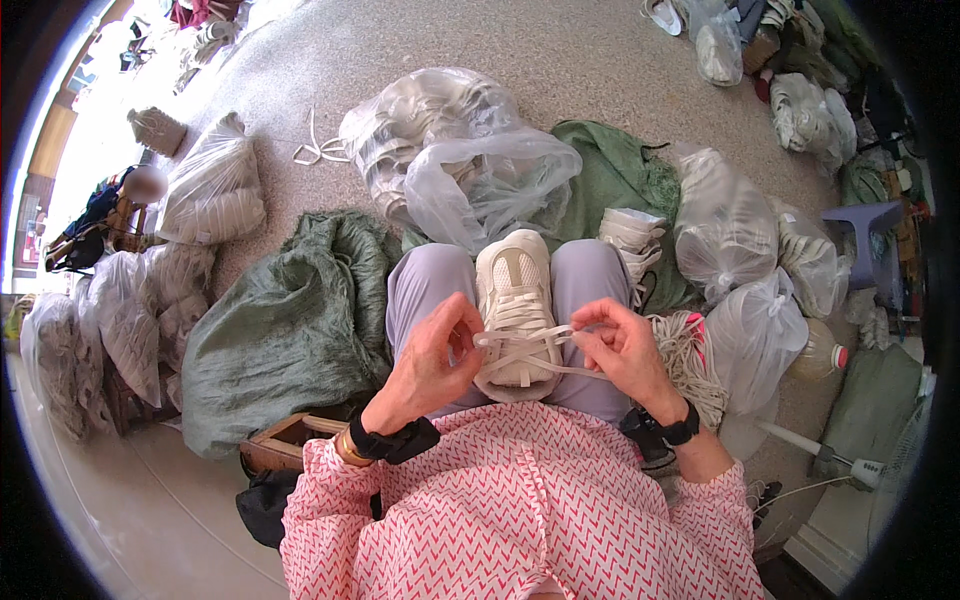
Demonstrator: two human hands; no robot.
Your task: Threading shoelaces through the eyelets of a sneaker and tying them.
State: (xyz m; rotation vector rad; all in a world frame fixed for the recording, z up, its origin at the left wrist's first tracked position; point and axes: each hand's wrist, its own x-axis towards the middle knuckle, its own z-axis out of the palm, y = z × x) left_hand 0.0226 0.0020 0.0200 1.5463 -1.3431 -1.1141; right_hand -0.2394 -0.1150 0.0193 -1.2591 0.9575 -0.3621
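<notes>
A cream sneaker [513, 268] rests on my lap between my knees, its toe pointing away from me. White shoelace [522, 347] criss-crosses its upper, and loose lengths stretch across the opening. On the sneaker's left side, my left hand [435, 355] pinches a piece of the lace between thumb and fingers. My right hand [622, 348] closes on another piece at the right side, with a strand trailing below the fingers. Just right of my right knee lies a bundle of loose white laces [688, 370] with a pink band.
Ahead of my knees sits an open clear plastic bag of shoes [430, 120]. Green woven sacks [285, 330] lie to the left and ahead. Tied bags of shoes [725, 225] crowd the right, near a purple stool [868, 235]. More bags [120, 310] stand at left.
</notes>
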